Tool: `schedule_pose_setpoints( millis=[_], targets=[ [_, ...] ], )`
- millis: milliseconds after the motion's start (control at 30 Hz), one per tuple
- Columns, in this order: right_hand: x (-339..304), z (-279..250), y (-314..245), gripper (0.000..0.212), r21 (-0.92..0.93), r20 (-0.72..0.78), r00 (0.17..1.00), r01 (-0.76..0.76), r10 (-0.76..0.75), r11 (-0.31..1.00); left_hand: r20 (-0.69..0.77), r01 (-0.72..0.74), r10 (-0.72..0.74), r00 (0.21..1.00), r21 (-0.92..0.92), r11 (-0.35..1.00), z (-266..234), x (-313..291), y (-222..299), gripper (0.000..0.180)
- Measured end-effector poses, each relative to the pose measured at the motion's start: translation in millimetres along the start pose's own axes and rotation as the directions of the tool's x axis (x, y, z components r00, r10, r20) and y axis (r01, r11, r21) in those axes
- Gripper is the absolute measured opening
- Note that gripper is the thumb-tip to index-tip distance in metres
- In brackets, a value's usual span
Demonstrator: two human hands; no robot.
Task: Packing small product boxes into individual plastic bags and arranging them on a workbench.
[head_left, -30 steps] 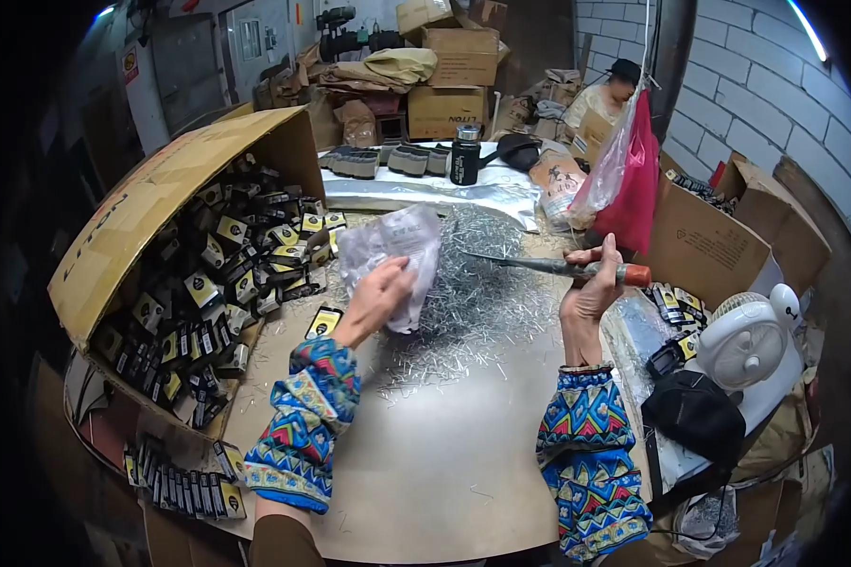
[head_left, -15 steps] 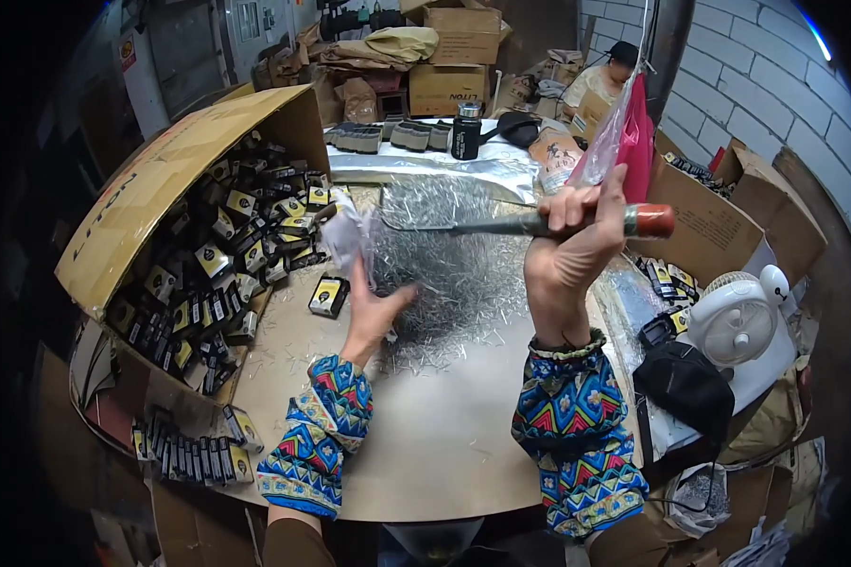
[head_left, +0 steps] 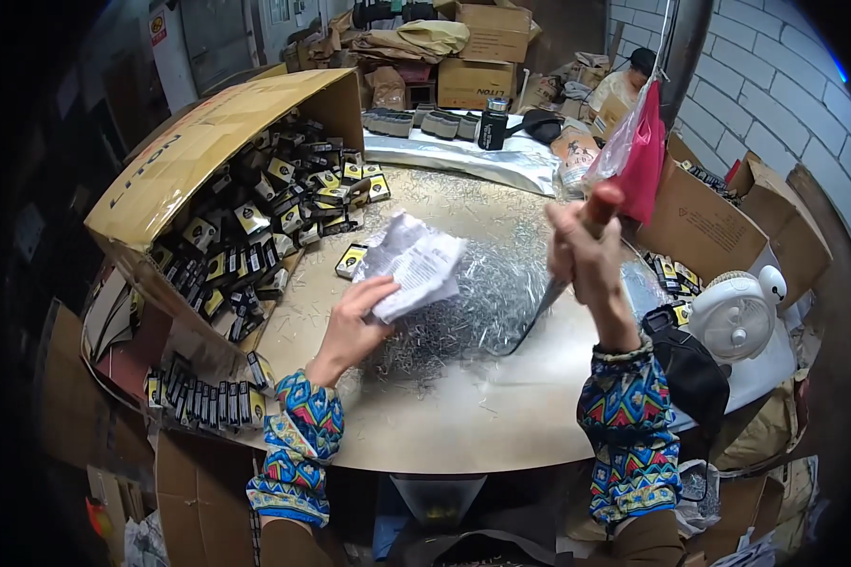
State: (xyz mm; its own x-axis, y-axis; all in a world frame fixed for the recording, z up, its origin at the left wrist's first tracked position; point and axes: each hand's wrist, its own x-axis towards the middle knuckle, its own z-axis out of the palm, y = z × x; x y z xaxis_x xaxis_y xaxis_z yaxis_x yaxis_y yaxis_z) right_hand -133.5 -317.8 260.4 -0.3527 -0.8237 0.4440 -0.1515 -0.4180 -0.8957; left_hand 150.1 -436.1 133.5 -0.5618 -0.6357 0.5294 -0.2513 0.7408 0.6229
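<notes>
My left hand (head_left: 357, 321) grips a crumpled sheet of printed white paper (head_left: 416, 263), held over the near left of a heap of small shiny metal pins (head_left: 487, 307). My right hand (head_left: 591, 253) is wrapped around the handle of a hand tool (head_left: 605, 196) with a red end pointing up. Its thin dark metal shaft slants down to the right edge of the heap; the tip's exact shape is blurred. A small black-and-yellow box (head_left: 351, 261) lies on the table just behind the paper.
A tipped carton (head_left: 222, 118) spills many black-and-yellow boxes at left; a row of boxes (head_left: 213, 402) stands nearer. A white fan (head_left: 736, 319) and black bag (head_left: 687, 369) sit at right. Behind are a black bottle (head_left: 493, 125) and a pink bag (head_left: 645, 156). Another person (head_left: 619, 87) sits far back.
The tool has swung from lying level above the heap to slanting steeply at its right side. My right hand moved right and lower. The paper came nearer and over the heap; the view shifted.
</notes>
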Motion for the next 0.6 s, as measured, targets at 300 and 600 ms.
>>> schedule_pose_setpoints(
  millis=[300,600],
  targets=[
    [-31,0,8,0.030,-0.103,0.148,0.976,-0.146,0.160,0.984,0.237,-0.068,0.053,0.970,0.053,0.996,-28,-26,61,0.043],
    [-43,-6,15,0.028,-0.058,0.130,0.979,-0.153,0.159,0.987,0.311,-0.046,-0.166,0.936,0.574,0.817,4,1,43,0.088]
  ],
)
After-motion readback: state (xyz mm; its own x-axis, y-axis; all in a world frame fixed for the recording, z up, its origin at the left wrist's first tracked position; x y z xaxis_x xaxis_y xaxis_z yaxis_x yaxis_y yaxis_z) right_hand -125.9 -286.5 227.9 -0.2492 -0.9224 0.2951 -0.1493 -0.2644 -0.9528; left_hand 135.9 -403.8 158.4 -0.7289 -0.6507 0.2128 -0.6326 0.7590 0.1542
